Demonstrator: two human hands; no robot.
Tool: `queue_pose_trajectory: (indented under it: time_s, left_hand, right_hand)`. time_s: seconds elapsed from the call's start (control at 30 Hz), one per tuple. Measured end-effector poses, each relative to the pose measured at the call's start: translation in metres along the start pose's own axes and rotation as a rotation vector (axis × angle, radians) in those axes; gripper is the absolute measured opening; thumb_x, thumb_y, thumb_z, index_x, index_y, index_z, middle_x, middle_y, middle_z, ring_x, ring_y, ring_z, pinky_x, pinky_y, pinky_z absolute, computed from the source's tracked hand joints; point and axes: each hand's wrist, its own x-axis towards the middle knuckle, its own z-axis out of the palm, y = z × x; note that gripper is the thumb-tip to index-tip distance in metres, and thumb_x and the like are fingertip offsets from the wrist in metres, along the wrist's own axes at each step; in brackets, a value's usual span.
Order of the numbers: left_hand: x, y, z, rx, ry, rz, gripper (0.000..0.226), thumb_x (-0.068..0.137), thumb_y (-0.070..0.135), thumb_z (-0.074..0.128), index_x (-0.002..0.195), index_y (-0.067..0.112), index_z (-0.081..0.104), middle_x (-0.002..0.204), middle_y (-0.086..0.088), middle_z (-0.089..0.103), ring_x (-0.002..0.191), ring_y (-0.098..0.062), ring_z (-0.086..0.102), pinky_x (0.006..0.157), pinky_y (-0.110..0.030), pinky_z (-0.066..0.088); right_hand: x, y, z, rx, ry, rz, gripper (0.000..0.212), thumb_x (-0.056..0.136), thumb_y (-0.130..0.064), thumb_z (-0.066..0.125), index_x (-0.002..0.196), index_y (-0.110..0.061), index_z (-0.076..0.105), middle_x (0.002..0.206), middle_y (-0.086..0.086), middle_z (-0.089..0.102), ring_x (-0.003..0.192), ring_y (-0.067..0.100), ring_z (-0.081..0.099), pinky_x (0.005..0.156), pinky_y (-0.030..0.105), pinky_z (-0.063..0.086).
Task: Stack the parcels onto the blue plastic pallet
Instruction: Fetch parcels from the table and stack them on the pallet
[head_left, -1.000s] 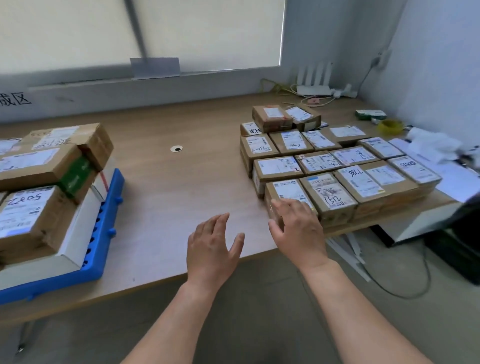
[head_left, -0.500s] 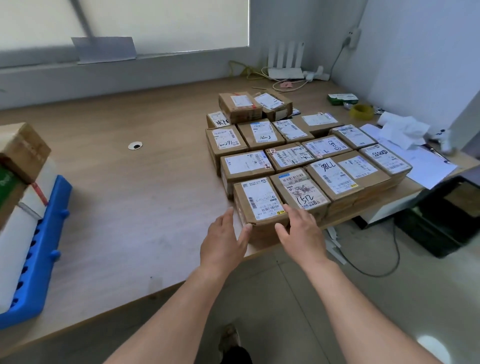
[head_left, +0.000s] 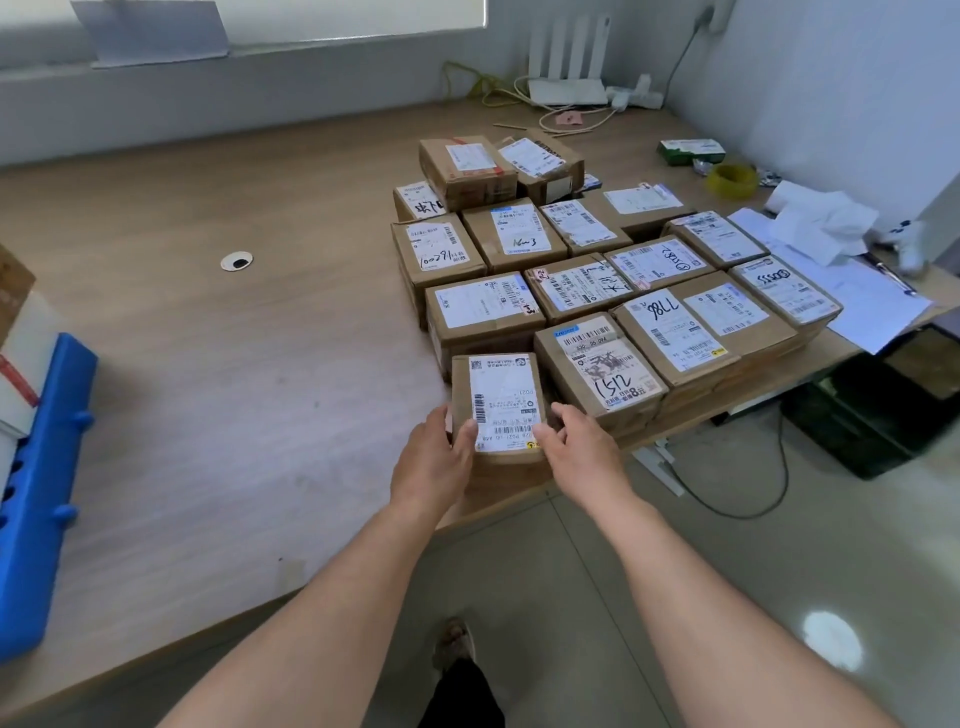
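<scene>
**Corner parcel clasped at the table's edge**

The nearest parcel (head_left: 498, 400) lay at the block's 7 o'clock corner, by the near edge of the table (head_left: 234, 389). Its long axis ran 6 to 12 o'clock, with the label's barcode end toward the person. The left grip (head_left: 434, 457) and right grip (head_left: 576, 447) clasped its near end from either side, thumbs on top. Held only there, the far end could sag and slip floorward. The 2151 parcel (head_left: 597, 364), tight beside it at 3 o'clock, might drag along. The blue plastic pallet (head_left: 47, 467) sat well apart at 9 o'clock.

Soft window daylight, floor glare, wide-angle edge distortion
</scene>
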Motion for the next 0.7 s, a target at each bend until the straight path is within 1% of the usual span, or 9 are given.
queue_pose_trajectory:
  time_s: [0.1, 0.2, 0.3, 0.4, 0.47, 0.53, 0.6, 0.67, 0.7]
  left_hand:
    - [-0.002, -0.009, 0.003, -0.010, -0.056, -0.020, 0.056, 0.096, 0.041, 0.045, 0.147, 0.022, 0.030, 0.127, -0.006, 0.056, 0.111, -0.022, 0.056, 0.096, -0.040, 0.046]
    - [-0.009, -0.010, 0.004, -0.125, -0.111, -0.036, 0.062, 0.099, 0.030, 0.046, 0.152, 0.025, 0.015, 0.141, -0.004, 0.048, 0.125, -0.021, 0.049, 0.105, -0.034, 0.039]
    - [-0.018, -0.013, 0.003, -0.189, -0.154, -0.005, 0.066, 0.100, 0.023, 0.046, 0.152, 0.030, 0.007, 0.142, 0.001, 0.048, 0.125, -0.017, 0.049, 0.107, -0.032, 0.037]
    - [-0.031, -0.017, 0.000, -0.260, -0.153, 0.052, 0.068, 0.098, 0.015, 0.048, 0.151, 0.036, 0.011, 0.141, 0.008, 0.049, 0.118, -0.008, 0.051, 0.107, -0.031, 0.039]
    - [-0.040, -0.019, -0.004, -0.291, -0.140, 0.079, 0.068, 0.098, 0.013, 0.048, 0.151, 0.039, 0.013, 0.138, 0.012, 0.051, 0.115, -0.006, 0.053, 0.105, -0.031, 0.041]
    - [-0.049, -0.022, -0.010, -0.299, -0.119, 0.105, 0.068, 0.098, 0.015, 0.047, 0.150, 0.040, 0.012, 0.137, 0.013, 0.051, 0.115, -0.006, 0.054, 0.104, -0.032, 0.043]
    - [-0.059, -0.023, -0.018, -0.307, -0.090, 0.132, 0.068, 0.098, 0.017, 0.048, 0.150, 0.041, 0.011, 0.138, 0.011, 0.051, 0.118, -0.007, 0.054, 0.104, -0.033, 0.043]
    - [-0.071, -0.023, -0.027, -0.309, -0.060, 0.164, 0.068, 0.099, 0.019, 0.048, 0.149, 0.044, 0.009, 0.137, 0.011, 0.051, 0.120, -0.008, 0.052, 0.105, -0.035, 0.043]
    - [-0.077, -0.023, -0.031, -0.306, -0.045, 0.182, 0.068, 0.099, 0.020, 0.047, 0.149, 0.045, 0.009, 0.137, 0.011, 0.051, 0.121, -0.008, 0.051, 0.105, -0.036, 0.042]
  right_hand:
    - [-0.002, 0.007, 0.010, 0.145, -0.069, 0.045, 0.053, 0.100, -0.036, 0.046, 0.149, -0.021, 0.033, 0.141, 0.010, 0.045, 0.128, 0.025, 0.044, 0.102, 0.034, 0.036]
    - [-0.008, 0.010, 0.014, 0.317, -0.113, 0.051, 0.059, 0.100, -0.032, 0.047, 0.153, -0.023, 0.021, 0.153, 0.004, 0.035, 0.139, 0.023, 0.033, 0.109, 0.033, 0.028]
    - [-0.016, 0.013, 0.014, 0.417, -0.165, 0.034, 0.060, 0.101, -0.027, 0.045, 0.153, -0.024, 0.016, 0.155, -0.002, 0.031, 0.142, 0.018, 0.029, 0.113, 0.031, 0.022]
    - [-0.029, 0.013, 0.017, 0.467, -0.209, -0.005, 0.056, 0.100, -0.022, 0.045, 0.151, -0.030, 0.022, 0.145, -0.007, 0.046, 0.135, 0.014, 0.040, 0.115, 0.034, 0.028]
    - [-0.038, 0.011, 0.016, 0.486, -0.215, -0.036, 0.057, 0.099, -0.019, 0.049, 0.150, -0.028, 0.024, 0.135, -0.012, 0.049, 0.128, 0.008, 0.042, 0.108, 0.025, 0.028]
    - [-0.047, 0.007, 0.012, 0.496, -0.191, -0.086, 0.061, 0.097, -0.019, 0.054, 0.150, -0.026, 0.025, 0.127, -0.016, 0.048, 0.121, 0.003, 0.042, 0.100, 0.020, 0.027]
    - [-0.055, 0.004, 0.007, 0.528, -0.154, -0.131, 0.061, 0.094, -0.017, 0.059, 0.146, -0.026, 0.028, 0.117, -0.020, 0.051, 0.114, 0.001, 0.049, 0.094, 0.015, 0.032]
    - [-0.062, -0.002, 0.004, 0.557, -0.130, -0.176, 0.058, 0.092, -0.014, 0.062, 0.139, -0.031, 0.031, 0.108, -0.024, 0.052, 0.100, -0.013, 0.054, 0.084, 0.005, 0.037]
    - [-0.065, -0.005, 0.004, 0.574, -0.120, -0.197, 0.057, 0.092, -0.015, 0.063, 0.136, -0.034, 0.031, 0.109, -0.022, 0.054, 0.097, -0.017, 0.054, 0.086, 0.005, 0.040]
